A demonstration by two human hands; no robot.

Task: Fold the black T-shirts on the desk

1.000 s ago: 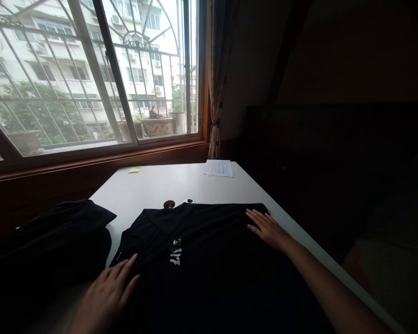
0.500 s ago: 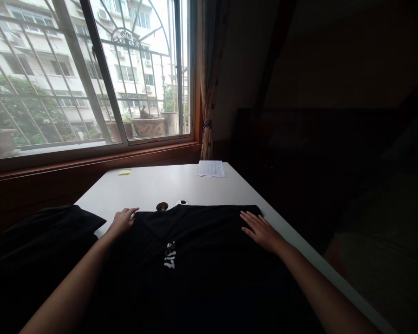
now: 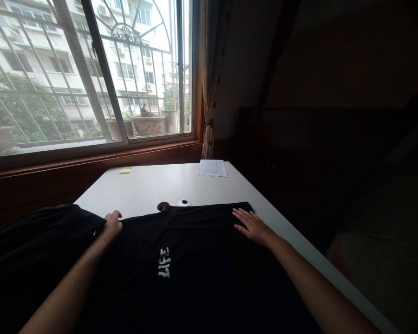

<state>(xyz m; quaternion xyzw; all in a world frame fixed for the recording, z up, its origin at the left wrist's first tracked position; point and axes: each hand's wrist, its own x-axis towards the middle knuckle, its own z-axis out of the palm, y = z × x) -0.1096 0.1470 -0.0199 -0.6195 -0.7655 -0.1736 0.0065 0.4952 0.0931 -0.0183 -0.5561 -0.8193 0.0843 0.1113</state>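
Note:
A black shirt [image 3: 202,260] with white "LiFE" lettering lies spread over the near part of the white table [image 3: 153,183]. My left hand [image 3: 113,225] has its fingers curled at the shirt's far left corner and appears to pinch the cloth; the fingertips are partly hidden. Flat on the cloth near its far right corner rests my right hand [image 3: 254,227], fingers stretched out. Another heap of black cloth [image 3: 45,241] lies to the left, right beside my left hand.
Two round fittings, a brown one [image 3: 163,206] and a white one [image 3: 184,203], show just beyond the shirt's far edge. Papers [image 3: 213,168] and a yellow note [image 3: 125,170] lie at the table's far end. A barred window [image 3: 142,69] stands behind.
My left hand has moved left and slightly nearer, and the shirt with its lettering has shifted left too. My right hand has slid a little left, still flat.

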